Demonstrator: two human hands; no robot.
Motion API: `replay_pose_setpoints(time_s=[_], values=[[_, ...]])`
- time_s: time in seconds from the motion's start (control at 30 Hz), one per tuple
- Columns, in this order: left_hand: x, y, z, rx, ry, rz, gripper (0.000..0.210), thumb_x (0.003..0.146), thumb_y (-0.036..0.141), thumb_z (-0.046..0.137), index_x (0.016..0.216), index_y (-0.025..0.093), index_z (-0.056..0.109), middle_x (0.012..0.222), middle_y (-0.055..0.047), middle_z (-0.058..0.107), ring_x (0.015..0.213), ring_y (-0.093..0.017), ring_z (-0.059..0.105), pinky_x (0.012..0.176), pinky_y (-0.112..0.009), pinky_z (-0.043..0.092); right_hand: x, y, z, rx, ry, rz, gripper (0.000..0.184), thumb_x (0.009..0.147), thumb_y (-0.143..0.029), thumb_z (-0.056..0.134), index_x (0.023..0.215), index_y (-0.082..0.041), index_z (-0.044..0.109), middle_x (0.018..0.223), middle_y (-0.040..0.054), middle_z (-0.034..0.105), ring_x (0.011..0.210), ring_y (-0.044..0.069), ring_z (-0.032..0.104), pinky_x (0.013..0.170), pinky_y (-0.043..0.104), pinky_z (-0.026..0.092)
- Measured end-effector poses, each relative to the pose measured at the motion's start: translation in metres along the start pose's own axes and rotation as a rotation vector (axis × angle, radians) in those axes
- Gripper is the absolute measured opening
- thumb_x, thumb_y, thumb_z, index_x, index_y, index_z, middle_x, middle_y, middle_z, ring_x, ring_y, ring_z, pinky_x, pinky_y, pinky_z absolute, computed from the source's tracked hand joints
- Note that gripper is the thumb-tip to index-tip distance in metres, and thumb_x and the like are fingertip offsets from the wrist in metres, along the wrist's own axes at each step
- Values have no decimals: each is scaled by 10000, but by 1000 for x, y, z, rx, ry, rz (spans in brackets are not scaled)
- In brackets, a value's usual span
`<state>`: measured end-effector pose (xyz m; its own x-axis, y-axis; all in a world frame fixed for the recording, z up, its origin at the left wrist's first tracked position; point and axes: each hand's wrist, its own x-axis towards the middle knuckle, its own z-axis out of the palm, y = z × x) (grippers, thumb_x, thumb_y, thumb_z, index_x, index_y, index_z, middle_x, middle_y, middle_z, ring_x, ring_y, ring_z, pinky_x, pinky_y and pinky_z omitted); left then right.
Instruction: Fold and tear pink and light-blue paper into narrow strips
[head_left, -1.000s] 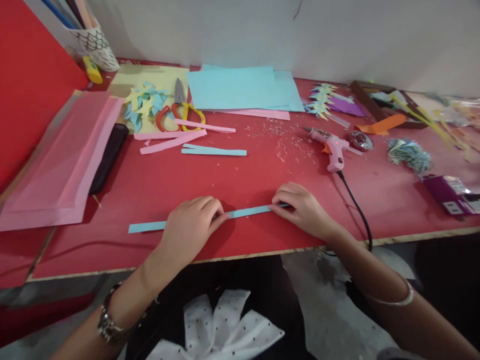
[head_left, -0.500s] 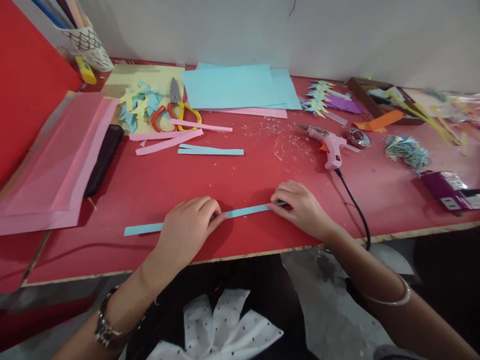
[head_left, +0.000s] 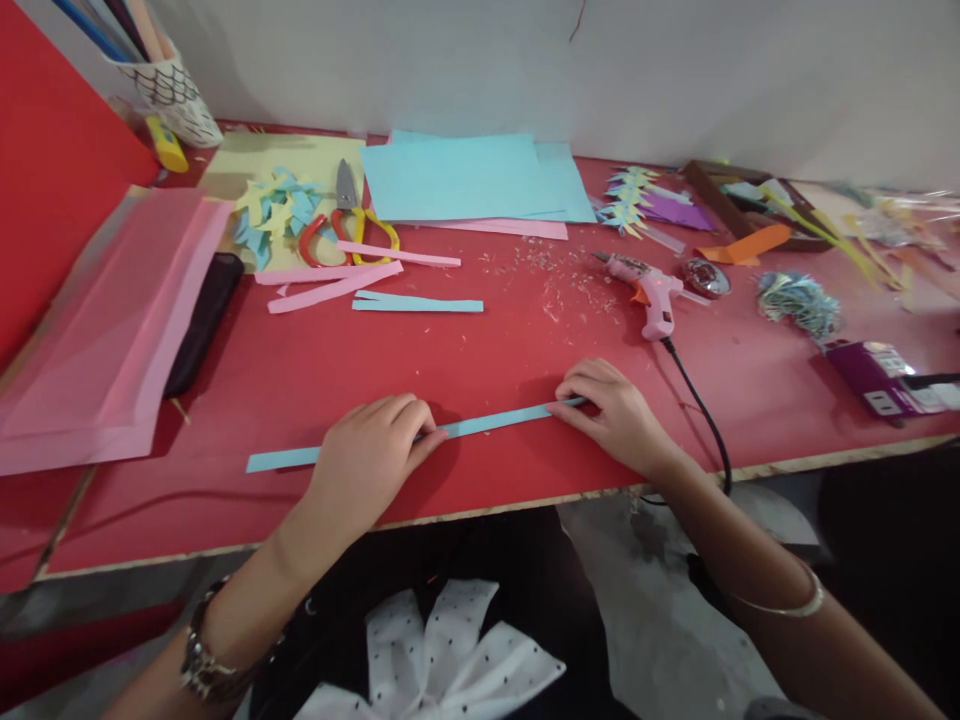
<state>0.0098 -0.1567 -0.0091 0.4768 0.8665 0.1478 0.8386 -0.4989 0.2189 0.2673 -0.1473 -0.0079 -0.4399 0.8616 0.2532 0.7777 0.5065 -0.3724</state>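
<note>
A long, narrow light-blue paper strip [head_left: 499, 419] runs across the front of the red table, close to its edge. My left hand [head_left: 379, 447] pinches it near the middle, thumb and fingers closed on it, and the strip's left end sticks out past the wrist. At the other end my right hand [head_left: 607, 408] is closed on the strip, its tip poking out beyond the fingers. Between the two hands the paper is stretched straight. Behind them lie light-blue strips [head_left: 418, 303] and pink strips [head_left: 337, 289].
A pink glue gun [head_left: 651, 292] rests right of centre, its black cord trailing over the front edge. Scissors [head_left: 346, 190], blue sheets [head_left: 457, 180] and curled paper bits [head_left: 277, 210] lie at the back. Pink sheets [head_left: 97, 350] are left, a purple power socket [head_left: 874, 380] right.
My right hand has slid slightly right along the strip, so the stretch between my hands is longer. My left hand keeps its pinch, almost in place.
</note>
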Motion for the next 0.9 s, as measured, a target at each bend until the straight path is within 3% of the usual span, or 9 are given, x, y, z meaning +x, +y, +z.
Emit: replay_pose_setpoints(time_s=[0.43, 0.7, 0.9], values=[[-19, -20, -7, -45, 65, -5, 389, 881, 401, 262, 620, 192, 460, 571, -3, 543, 536, -131, 513, 484, -246, 316, -9, -4, 3, -106, 149, 153, 149, 792, -228, 452, 645, -202, 444, 759, 36, 473, 707, 164, 454, 676, 320, 376], [-22, -26, -8, -87, 43, -34, 388, 873, 413, 272, 621, 191, 466, 582, -7, 546, 538, -134, 513, 490, -245, 332, -11, -4, 1, -136, 165, 201, 205, 771, -183, 427, 582, -210, 355, 713, 32, 452, 654, 159, 433, 624, 310, 371], [-26, -33, -7, -113, 58, -39, 381, 867, 433, 287, 629, 191, 462, 589, -5, 549, 557, -137, 527, 508, -243, 353, -12, -9, 1, -236, 161, 229, 131, 792, -198, 412, 672, -204, 466, 734, 54, 540, 702, 189, 495, 693, 358, 401]])
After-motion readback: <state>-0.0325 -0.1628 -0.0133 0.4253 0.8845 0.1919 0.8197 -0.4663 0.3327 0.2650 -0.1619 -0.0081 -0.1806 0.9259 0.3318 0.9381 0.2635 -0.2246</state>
